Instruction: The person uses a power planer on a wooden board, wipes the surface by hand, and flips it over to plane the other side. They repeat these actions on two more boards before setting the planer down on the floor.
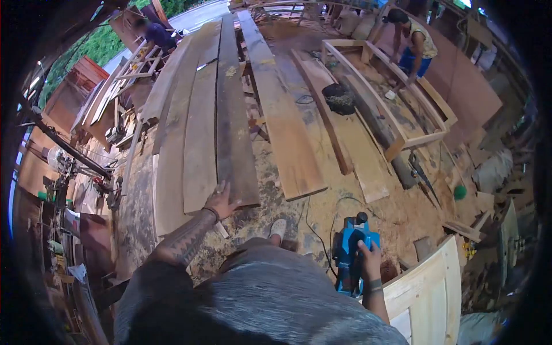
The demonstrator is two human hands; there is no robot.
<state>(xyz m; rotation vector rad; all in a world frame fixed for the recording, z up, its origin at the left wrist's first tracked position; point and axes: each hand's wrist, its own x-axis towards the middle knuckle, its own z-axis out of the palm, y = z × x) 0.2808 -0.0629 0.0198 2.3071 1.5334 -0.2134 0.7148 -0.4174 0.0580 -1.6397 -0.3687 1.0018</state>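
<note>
Left of centre, the left hand lies palm down with its grip spread, fingers fanned over the near end of a long grey-brown wooden plank, probably for support. A lighter brown board lies alongside it. In the centre runs a wide orange-brown board, apart from these. In the upper right of centre sits a black, bag-like container; a yellowish-brown patch shows on top, too unclear to name as contents. At lower right of centre is the blue and black handheld power planer. The right hand has its grip closed around the tool's handle, presumably to bear or steady its weight; whether it rests on anything I cannot tell. In the upper right, a co-worker bends over a rectangular timber frame, while a pale panelled wooden door leans at lower right
</note>
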